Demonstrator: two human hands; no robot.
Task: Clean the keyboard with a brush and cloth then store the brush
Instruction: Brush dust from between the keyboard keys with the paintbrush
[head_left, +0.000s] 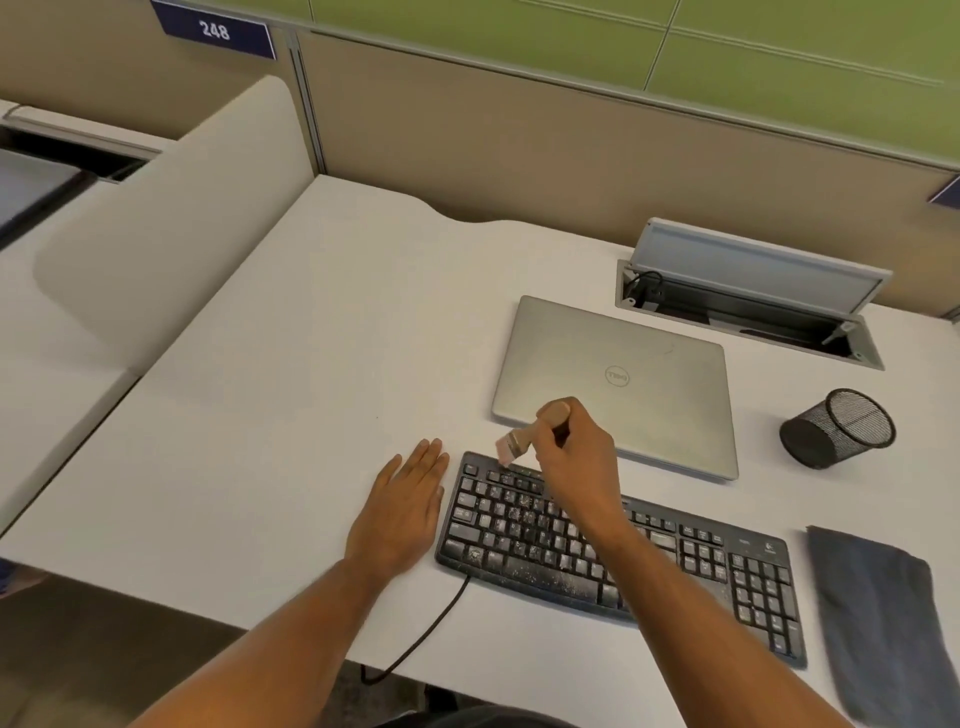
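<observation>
A black keyboard (524, 540), speckled with pale dust and crumbs, lies on the white desk (291, 405). My right hand (576, 457) grips a small wooden-handled brush (511, 446), whose bristles hover at the keyboard's far left corner. My left hand (402, 506) rests flat on the desk just left of the keyboard, fingers together, holding nothing. A dark grey-blue cloth (883, 623) lies folded to the right of the keyboard. A black mesh pen cup (836, 428) lies tipped on its side at the right.
A closed silver laptop (618, 379) sits behind the keyboard. An open cable hatch (748, 306) is set in the desk at the back right. The keyboard's cable (415, 639) runs off the front edge. A beige divider (171, 218) borders the left.
</observation>
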